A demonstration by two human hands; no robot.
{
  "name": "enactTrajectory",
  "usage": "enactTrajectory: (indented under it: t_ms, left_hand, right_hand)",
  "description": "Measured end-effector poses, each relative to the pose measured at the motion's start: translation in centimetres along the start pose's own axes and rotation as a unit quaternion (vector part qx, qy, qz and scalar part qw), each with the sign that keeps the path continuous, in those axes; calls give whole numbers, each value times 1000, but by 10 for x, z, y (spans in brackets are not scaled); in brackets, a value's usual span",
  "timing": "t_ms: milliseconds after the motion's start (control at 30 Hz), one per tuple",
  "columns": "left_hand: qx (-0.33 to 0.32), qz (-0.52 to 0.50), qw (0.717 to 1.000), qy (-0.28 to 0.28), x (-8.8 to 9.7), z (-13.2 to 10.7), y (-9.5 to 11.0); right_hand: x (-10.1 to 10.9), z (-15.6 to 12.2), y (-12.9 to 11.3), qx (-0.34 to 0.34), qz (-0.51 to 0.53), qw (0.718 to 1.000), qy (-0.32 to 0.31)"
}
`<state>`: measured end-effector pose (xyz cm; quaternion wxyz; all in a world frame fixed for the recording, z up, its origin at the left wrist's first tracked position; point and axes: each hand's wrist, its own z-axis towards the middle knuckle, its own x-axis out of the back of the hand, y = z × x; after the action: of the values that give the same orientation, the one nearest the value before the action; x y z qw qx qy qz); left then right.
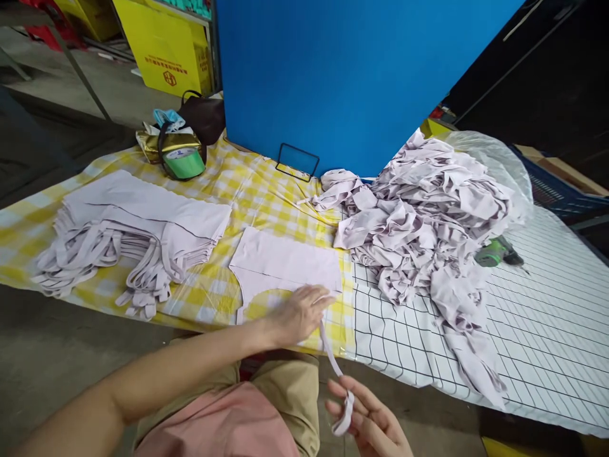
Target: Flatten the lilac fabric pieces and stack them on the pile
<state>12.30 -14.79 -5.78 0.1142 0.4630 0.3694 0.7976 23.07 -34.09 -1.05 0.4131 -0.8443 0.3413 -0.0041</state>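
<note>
A pale lilac camisole (285,257) lies flat on the yellow checked cloth, its strap side toward me. My left hand (302,312) rests over its near right corner with the fingers stretched across the fabric; the fingertips are partly hard to make out. From under that hand a thin strap (329,346) runs down past the table edge. Below the edge, my right hand (368,419) holds the strap's far end, which loops over the fingers. Left of the camisole is a neat stack of matching camisoles (143,209), their straps hanging in loops toward me.
A large heap of crumpled lilac garments (428,209) covers the right side, with a green and black tool (497,252) beside it. A blue panel (342,82) stands behind, near a wire stand (297,163). Green tape (184,164) and a dark bag (204,119) sit back left.
</note>
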Motion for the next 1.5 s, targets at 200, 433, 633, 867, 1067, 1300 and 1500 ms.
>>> enactTrajectory:
  t_ms: [200, 433, 633, 867, 1067, 1300, 1500]
  left_hand:
    - [-21, -138, 990, 31, -15, -61, 39]
    - [-54, -186, 981, -12, -27, -66, 44]
    - [166, -318, 933, 7, -25, -55, 43]
    - [98, -250, 963, 6, -18, -41, 30]
    - [34, -189, 981, 10, -16, -25, 14]
    - [53, -196, 978, -50, 0, -14, 14]
    - [113, -226, 966, -60, 6, -16, 20]
  right_hand:
    - [-14, 24, -11, 77, -66, 994, 40]
    - [-22, 26, -9, 107, -209, 971, 38]
    - [-19, 26, -11, 205, -408, 889, 29]
    - [-22, 33, -16, 186, -420, 886, -61]
    - [-23, 35, -20, 91, -297, 947, -85]
    - [-19, 44, -22, 73, -186, 980, 12]
    - [-27, 47, -31, 72, -162, 984, -14]
